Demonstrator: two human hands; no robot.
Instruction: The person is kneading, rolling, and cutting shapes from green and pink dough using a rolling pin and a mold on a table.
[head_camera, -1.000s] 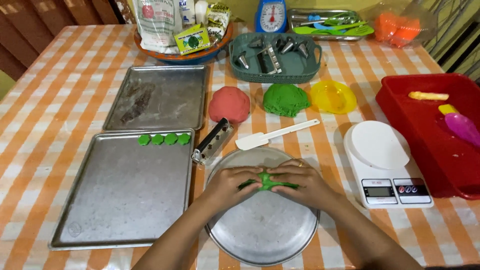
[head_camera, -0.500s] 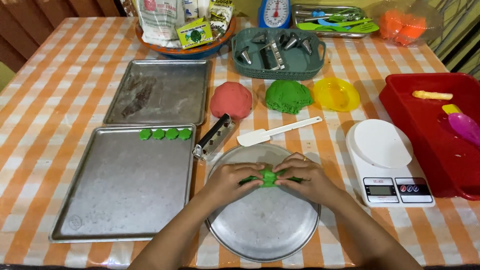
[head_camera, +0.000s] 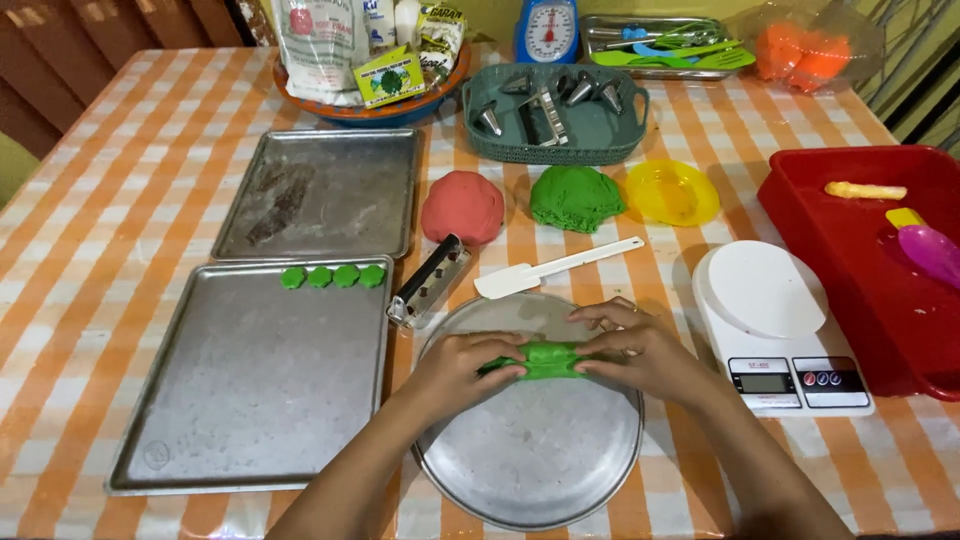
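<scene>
Over the round metal pan (head_camera: 530, 450), I pinch a small lump of green dough (head_camera: 545, 360) between my left hand (head_camera: 462, 366) and right hand (head_camera: 640, 350), fingers closed on its two ends so it hangs just above the pan. Four green pieces (head_camera: 332, 276) sit in a row on the near baking tray (head_camera: 250, 400), and the big green dough ball (head_camera: 575, 197) waits beyond the white spatula (head_camera: 555, 268).
</scene>
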